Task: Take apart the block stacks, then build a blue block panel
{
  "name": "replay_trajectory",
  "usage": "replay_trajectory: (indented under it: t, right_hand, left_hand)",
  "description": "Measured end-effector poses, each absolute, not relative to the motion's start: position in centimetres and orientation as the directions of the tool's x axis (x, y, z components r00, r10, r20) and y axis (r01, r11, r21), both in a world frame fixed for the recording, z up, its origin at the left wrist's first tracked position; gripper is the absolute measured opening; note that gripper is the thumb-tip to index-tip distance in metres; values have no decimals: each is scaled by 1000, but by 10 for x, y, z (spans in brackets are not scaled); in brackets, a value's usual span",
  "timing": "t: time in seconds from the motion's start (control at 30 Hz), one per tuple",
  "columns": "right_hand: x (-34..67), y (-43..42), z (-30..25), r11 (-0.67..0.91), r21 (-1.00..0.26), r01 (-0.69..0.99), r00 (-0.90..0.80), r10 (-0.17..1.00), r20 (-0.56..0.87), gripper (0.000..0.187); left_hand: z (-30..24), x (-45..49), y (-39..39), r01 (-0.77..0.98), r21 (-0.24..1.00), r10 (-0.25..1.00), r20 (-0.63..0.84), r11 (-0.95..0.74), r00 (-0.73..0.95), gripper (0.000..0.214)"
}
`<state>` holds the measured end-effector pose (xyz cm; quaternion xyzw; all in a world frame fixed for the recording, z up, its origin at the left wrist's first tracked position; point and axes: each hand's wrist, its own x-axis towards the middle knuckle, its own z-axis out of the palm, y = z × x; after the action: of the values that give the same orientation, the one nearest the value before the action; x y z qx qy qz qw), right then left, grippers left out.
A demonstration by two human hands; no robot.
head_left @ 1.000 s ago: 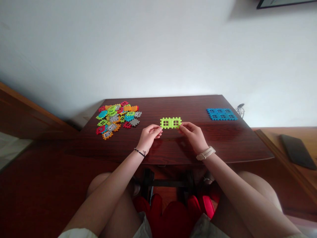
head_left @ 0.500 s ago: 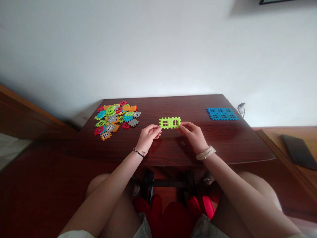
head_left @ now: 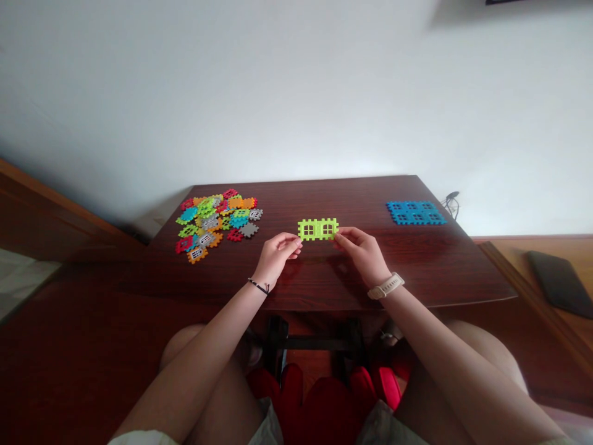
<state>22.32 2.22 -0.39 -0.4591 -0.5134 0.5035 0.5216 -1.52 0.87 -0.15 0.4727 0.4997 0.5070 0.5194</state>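
Two lime-green interlocking tiles with window cut-outs, joined side by side into one strip, are held over the middle of the table. My left hand pinches the strip's lower left corner between thumb and fingers. At its lower right corner, my right hand grips it in the same way. Toothed edges run around the strip, and both window openings face me. Whether its lower edge touches the tabletop, I cannot tell.
A loose pile of toothed tiles in red, orange, green, blue and grey lies on the left of the dark wooden table. Blue joined tiles lie flat at the right. Behind stands a white wall; a black cable hangs beyond the right edge.
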Motion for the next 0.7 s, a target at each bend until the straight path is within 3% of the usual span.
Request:
replay_trajectory:
  t: [0.7]
  right_hand:
    - [229,24,-6,46,-998,-30,-35,998,47,51]
  left_hand:
    - [-9,-42,13,62,998,999,3,0,-43,42]
